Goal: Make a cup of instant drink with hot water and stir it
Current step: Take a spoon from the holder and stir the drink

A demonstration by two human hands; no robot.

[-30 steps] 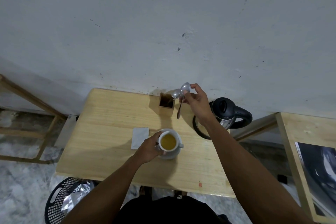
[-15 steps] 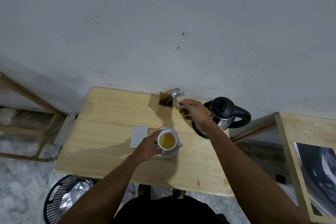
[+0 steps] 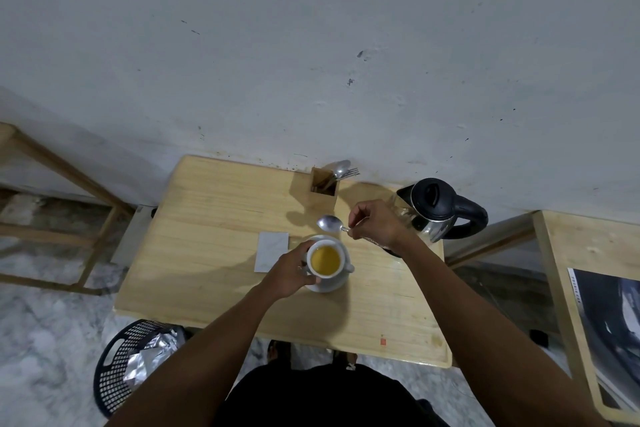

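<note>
Cup (image 3: 325,261) on saucer (image 3: 333,282), mid-bench (image 3: 207,253), already holds yellow liquid, so pouring looks done. Left hand (image 3: 290,274) wraps the cup. Right hand (image 3: 375,224) pinches spoon (image 3: 330,222) just beyond the rim; stirring remains. Mix state unclear.

This looks like a plain room in a home, set up as a makeshift tea corner rather than a fitted kitchen. A small bare wooden table (image 3: 214,253) stands against a scuffed, stained whitewashed wall (image 3: 311,45) on a marble-patterned floor (image 3: 41,340); beyond the right hand's (image 3: 375,224) grip on a spoon (image 3: 329,222) sits a wooden cutlery holder (image 3: 323,182), and just to that grip's right an electric kettle (image 3: 436,210). Below and left of the left hand's (image 3: 289,270) hold on the cup (image 3: 325,261), a black plastic basket (image 3: 121,367) with crumpled foil stands on the floor, and bare wooden frames (image 3: 62,184) flank the table.
</note>
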